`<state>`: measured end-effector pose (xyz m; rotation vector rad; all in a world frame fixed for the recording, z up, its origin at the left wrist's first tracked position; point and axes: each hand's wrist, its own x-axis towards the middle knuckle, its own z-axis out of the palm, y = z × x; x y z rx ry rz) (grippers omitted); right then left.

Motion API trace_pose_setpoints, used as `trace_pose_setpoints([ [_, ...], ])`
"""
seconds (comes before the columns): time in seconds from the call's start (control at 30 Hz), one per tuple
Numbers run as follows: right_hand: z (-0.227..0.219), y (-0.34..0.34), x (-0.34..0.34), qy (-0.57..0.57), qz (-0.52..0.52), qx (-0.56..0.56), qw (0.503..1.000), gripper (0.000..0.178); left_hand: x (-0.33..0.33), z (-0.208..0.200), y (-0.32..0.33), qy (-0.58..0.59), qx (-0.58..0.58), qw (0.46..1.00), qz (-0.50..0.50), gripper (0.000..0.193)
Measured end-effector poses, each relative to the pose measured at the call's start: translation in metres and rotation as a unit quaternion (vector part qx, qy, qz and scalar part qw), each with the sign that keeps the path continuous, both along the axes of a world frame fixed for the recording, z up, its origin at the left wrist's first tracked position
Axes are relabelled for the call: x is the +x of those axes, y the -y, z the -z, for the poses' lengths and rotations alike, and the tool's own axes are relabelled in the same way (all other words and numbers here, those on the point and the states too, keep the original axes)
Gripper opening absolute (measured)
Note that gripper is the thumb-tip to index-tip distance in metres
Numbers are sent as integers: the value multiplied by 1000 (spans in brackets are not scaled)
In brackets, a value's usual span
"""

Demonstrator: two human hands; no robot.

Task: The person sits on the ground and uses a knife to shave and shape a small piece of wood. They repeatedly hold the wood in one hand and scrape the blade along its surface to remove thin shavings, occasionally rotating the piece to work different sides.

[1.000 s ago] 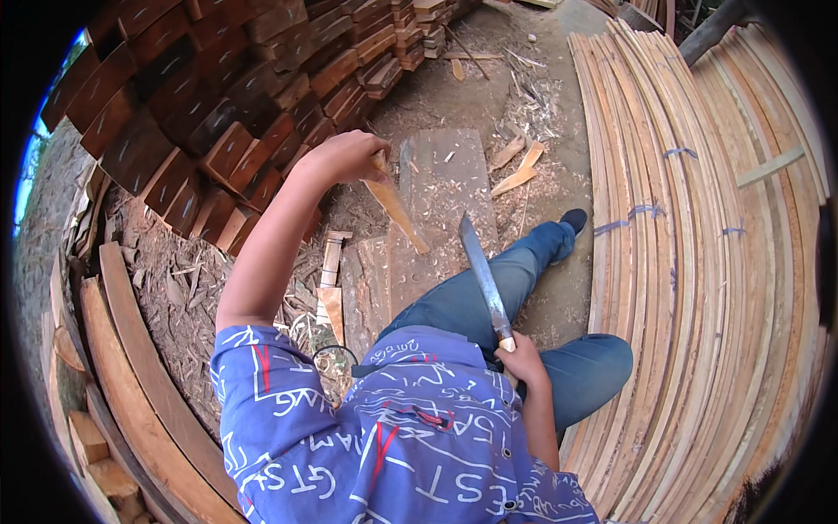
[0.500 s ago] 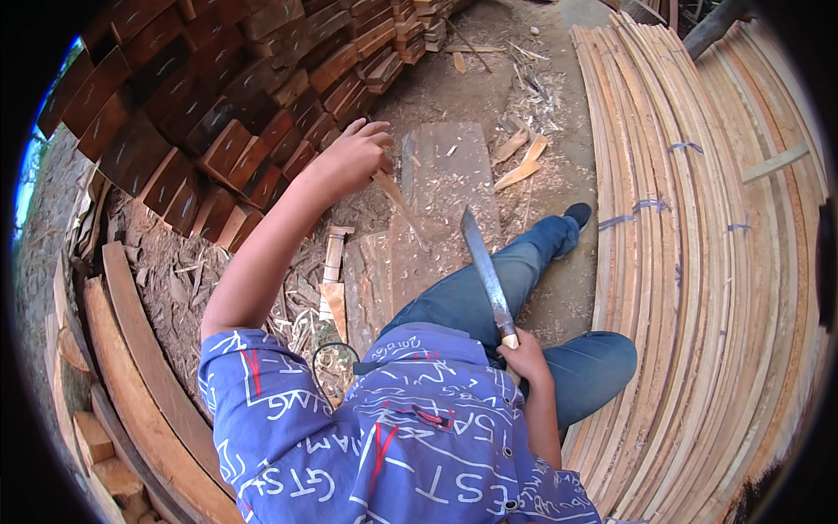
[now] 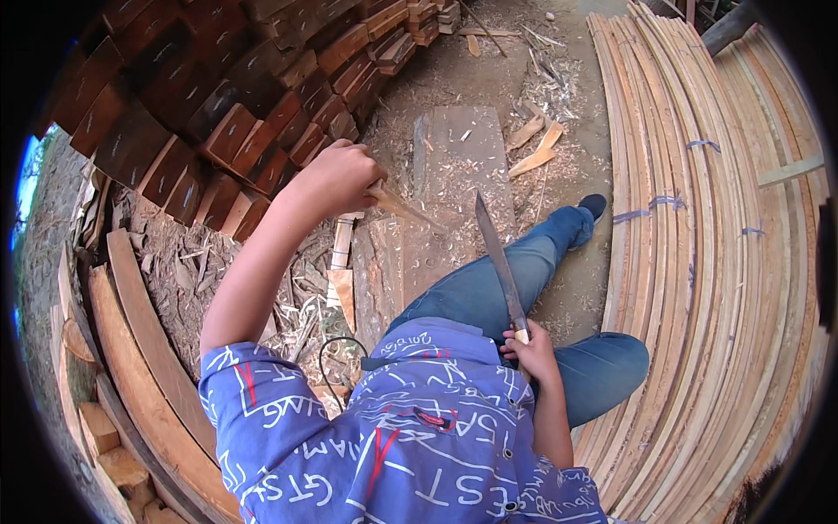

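My left hand [image 3: 342, 177] is closed around the upper end of a slim, tapered piece of wood [image 3: 400, 207]. The narrow end slants down to the right over a board [image 3: 436, 128] on the ground, and I cannot tell if it touches. In my right hand [image 3: 535, 351] is the pale handle of a machete [image 3: 499, 262]. Its long dark blade points up and away across my jeans, apart from the wood piece. A pale wedge-shaped offcut [image 3: 342, 295] lies on the ground below my left forearm.
Dark timber blocks [image 3: 231, 131] are stacked high at the far left. Long pale wooden strips [image 3: 655, 262], bound with purplish ties, fill the right side. Curved slabs [image 3: 144, 349] lie at the near left. Shavings and offcuts [image 3: 541, 155] litter the ground ahead.
My left hand has turned, and the wood piece now lies at a flatter slant. The machete stays in my right hand, its blade turned slightly. The whole view has shifted a little.
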<state>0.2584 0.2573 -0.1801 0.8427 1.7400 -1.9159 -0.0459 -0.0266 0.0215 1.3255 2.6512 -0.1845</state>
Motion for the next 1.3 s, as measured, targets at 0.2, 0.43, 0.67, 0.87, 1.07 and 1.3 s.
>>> trace_pose_setpoints([
  [0.2, -51, 13, -46, -8, -61, 34, 998, 30, 35, -4, -12, -4, -13, 997, -73, 18],
  [0.43, -80, 38, -102, -127, -81, -100, 984, 29, 60, 6, -22, -53, 50, 997, -36, 9],
  [0.67, -70, 63, -129, -185, -174, -50, 966, 28, 62, 14, -28, 59, 102, 993, -15, 14],
  [0.87, -58, 70, -136, -214, -180, 26, 960, 28, 55, 14, -31, 105, 93, 989, -43, 15],
  [1.07, -84, 78, -147, -229, -146, 20, 962, 27, 61, 12, -36, 143, 94, 979, -114, 21],
  [1.3, -70, 80, -136, -211, -171, 51, 961, 25, 72, 10, -39, 175, 83, 964, -185, 35],
])
